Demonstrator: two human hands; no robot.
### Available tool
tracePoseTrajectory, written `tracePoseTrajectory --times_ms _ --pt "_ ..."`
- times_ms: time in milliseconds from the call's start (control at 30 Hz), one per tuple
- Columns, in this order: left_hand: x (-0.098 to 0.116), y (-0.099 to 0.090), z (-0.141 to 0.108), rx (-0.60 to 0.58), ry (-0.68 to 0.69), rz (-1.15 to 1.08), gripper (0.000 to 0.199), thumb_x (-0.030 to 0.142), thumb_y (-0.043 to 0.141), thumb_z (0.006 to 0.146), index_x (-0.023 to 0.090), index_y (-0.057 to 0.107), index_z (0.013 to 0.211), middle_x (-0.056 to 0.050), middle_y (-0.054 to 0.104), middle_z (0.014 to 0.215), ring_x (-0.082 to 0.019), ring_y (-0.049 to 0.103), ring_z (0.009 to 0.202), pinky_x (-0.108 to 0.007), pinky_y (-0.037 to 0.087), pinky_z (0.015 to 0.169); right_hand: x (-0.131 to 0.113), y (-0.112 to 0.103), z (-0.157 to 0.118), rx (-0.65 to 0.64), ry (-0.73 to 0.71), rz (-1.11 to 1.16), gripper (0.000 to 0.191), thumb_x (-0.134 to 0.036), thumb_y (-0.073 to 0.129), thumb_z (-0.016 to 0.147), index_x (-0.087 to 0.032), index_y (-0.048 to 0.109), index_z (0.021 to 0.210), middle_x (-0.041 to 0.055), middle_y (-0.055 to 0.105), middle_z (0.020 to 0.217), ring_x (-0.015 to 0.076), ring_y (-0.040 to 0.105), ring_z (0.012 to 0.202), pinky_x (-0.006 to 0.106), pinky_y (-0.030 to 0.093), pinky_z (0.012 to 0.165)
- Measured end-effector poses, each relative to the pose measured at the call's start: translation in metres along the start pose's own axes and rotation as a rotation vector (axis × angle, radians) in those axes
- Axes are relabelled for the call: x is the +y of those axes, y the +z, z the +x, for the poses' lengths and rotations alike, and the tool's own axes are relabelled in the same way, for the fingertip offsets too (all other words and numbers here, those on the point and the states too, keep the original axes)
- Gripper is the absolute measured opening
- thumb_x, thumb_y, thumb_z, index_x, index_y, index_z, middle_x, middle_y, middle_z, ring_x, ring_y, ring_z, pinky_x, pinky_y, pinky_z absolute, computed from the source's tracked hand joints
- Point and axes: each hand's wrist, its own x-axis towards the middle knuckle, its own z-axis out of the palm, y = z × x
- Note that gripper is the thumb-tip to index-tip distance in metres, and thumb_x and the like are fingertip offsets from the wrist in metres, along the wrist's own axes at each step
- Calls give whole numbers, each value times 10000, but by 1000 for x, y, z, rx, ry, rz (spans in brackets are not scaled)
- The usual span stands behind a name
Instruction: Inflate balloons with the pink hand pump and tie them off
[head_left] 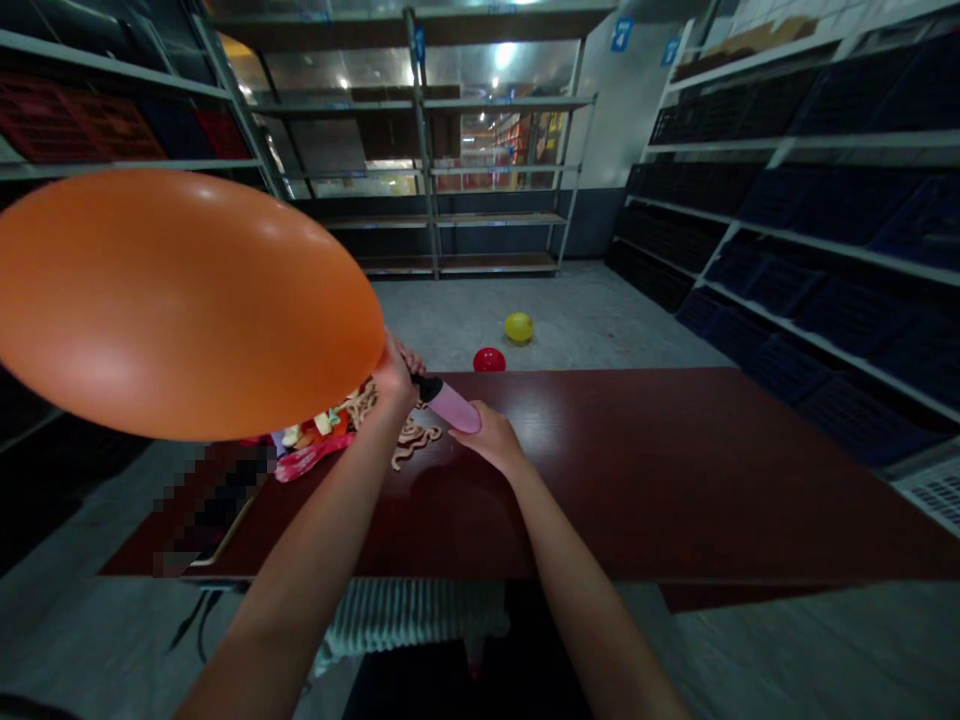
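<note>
A large inflated orange balloon [187, 300] fills the left of the head view. My left hand [394, 375] is closed around its neck, where the black tip of a pink balloon pump [452, 408] meets it. The exact grip at the neck is partly hidden. My right hand [491, 435] is wrapped round the near end of the pump, which slants above the table. Below my left forearm lies a pile of uninflated balloons [360, 405] in several colours, with a pink-red plastic bag [311, 458] beside it.
The dark red-brown table [637, 460] spreads before me. A dark, blurred-out flat object [225, 510] lies at its left end. Beyond are a red balloon [489, 359] and a yellow balloon [518, 327]. Metal shelves [427, 150] stand behind; crates [825, 210] line the right.
</note>
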Motion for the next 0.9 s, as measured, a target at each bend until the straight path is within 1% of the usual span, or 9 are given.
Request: tracePoseTrajectory --times_ms 100,200,367,433,500,600,700,800,900 --pt "19 -18 -4 94 102 -116 582 381 384 1169 209 259 627 55 234 450 -87 236 383 -268 238 457 -6 1 -4 -7 -41 -56 336 -391 840 856 -269 708 1140 47 794 1116 279 763 1026 345 564 859" --pt "43 -30 -8 97 103 -146 560 284 346 1171 197 233 630 53 227 435 -77 234 368 -269 218 461 -9 0 -8 -20 -74 -81 333 -392 836 868 -260 711 1148 54 793 1127 278 758 1035 348 563 876" --pt "88 -40 -13 71 183 -190 585 302 348 1170 189 229 609 55 219 421 -71 217 349 -246 207 431 -11 -2 -10 -27 -123 -33 382 -360 844 861 -219 703 1187 70 787 1147 250 748 1031 343 563 900" --pt "105 -39 -12 50 216 -198 589 343 367 1172 190 238 618 55 222 429 -72 218 346 -242 220 420 -12 -1 -9 -21 -130 -12 393 -375 850 851 -224 703 1184 68 784 1143 244 747 1013 347 569 897" --pt "119 -35 -9 -3 231 -199 583 389 404 1163 195 257 633 49 239 437 -81 232 344 -248 237 407 -11 2 -8 -12 -123 6 387 -391 847 845 -235 703 1169 62 781 1123 246 747 996 354 577 888" --pt "128 -13 -1 -65 209 -149 571 464 455 1138 217 308 644 39 253 432 -109 242 348 -260 239 382 -9 5 -6 -9 -85 67 389 -416 841 831 -259 686 1152 47 776 1092 256 751 989 364 588 875" --pt "121 23 9 -47 214 -70 576 516 509 1113 232 343 641 41 261 435 -119 240 361 -250 242 374 -5 4 -4 4 -15 116 374 -455 807 850 -267 652 1135 37 771 1060 256 753 965 355 584 834" --pt "99 64 18 -56 215 -24 603 505 550 1106 226 326 620 46 275 450 -103 242 366 -233 242 382 0 1 -3 60 76 138 340 -479 781 857 -256 635 1069 30 761 972 245 747 885 327 559 765" --pt "62 94 22 -109 196 21 612 462 580 1099 223 315 602 55 269 443 -89 244 349 -234 226 377 3 -1 0 100 149 188 326 -483 789 833 -263 624 1007 8 750 900 227 734 822 299 531 709"
